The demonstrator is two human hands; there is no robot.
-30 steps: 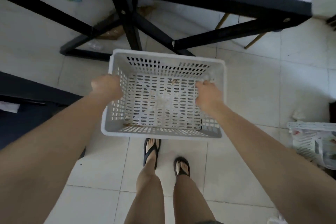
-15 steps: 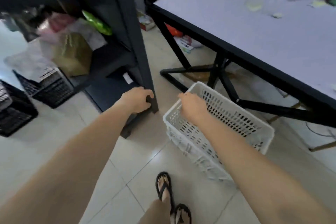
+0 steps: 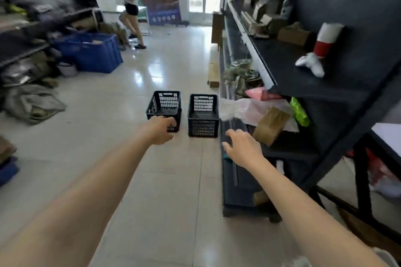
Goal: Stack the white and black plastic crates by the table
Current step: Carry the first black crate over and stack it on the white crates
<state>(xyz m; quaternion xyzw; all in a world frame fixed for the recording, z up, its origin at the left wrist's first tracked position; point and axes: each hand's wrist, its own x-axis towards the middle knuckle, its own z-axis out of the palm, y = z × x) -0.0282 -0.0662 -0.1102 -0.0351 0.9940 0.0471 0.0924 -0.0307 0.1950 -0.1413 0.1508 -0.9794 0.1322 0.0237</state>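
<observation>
Two black slotted plastic crates (image 3: 203,115), frame centre.
Empty left hand (image 3: 160,129) and right hand (image 3: 243,147), fingers loose, stretch out, likely to lift one.

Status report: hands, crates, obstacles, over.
Left hand, right hand empty, open. Left black crate, right black crate side by side, unstacked. White crate not visible. Shelf close right.

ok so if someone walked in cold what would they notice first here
On the pale floor mid-frame, a left black crate and a right black crate sit side by side. Both bare arms stretch toward them: the left hand overlaps the left black crate's near corner, and the right hand hangs open beside the dark shelf unit. A big blue bin stands out far left.
</observation>
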